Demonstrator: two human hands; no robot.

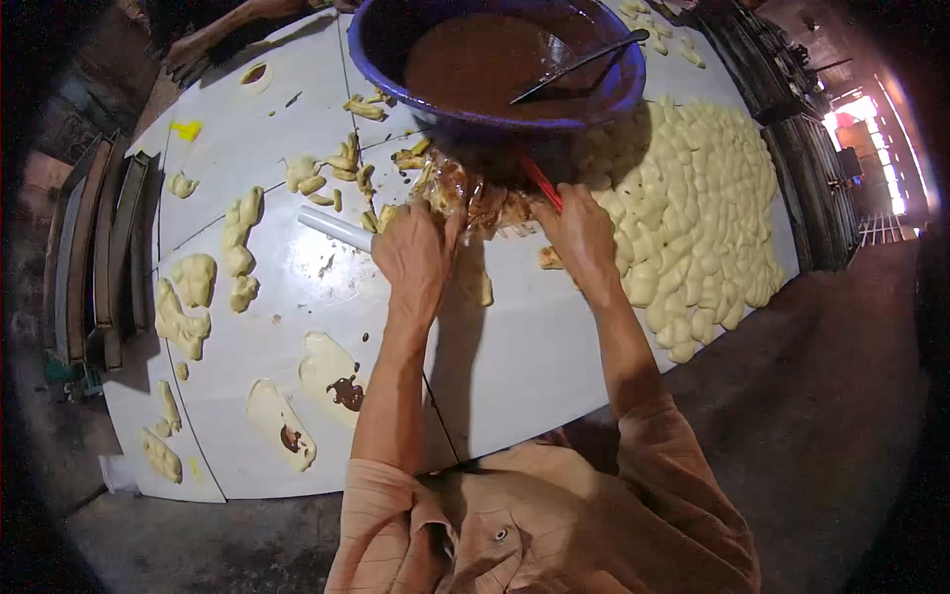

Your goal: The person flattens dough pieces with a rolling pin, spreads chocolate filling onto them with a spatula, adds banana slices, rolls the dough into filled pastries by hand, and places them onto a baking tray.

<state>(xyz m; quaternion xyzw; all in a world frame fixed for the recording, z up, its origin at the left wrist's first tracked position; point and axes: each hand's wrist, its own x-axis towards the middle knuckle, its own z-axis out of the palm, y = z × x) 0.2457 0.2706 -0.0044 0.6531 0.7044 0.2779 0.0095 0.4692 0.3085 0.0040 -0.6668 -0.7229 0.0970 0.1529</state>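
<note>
My left hand is closed, its fingertips in a messy pile of brown-coated pale pieces, with the end of a white tube at its knuckles; what it holds is unclear. My right hand is wrapped round a red handle, just right of that pile; the tool's far end is hidden. Beyond them stands a blue basin of brown liquid, with a black-handled spoon in it.
A mass of pale dough pieces covers the white table's right side. More pieces and two chocolate-dabbed sheets lie left. Metal trays stand left, dark stacks right. Another person's arm is at top left.
</note>
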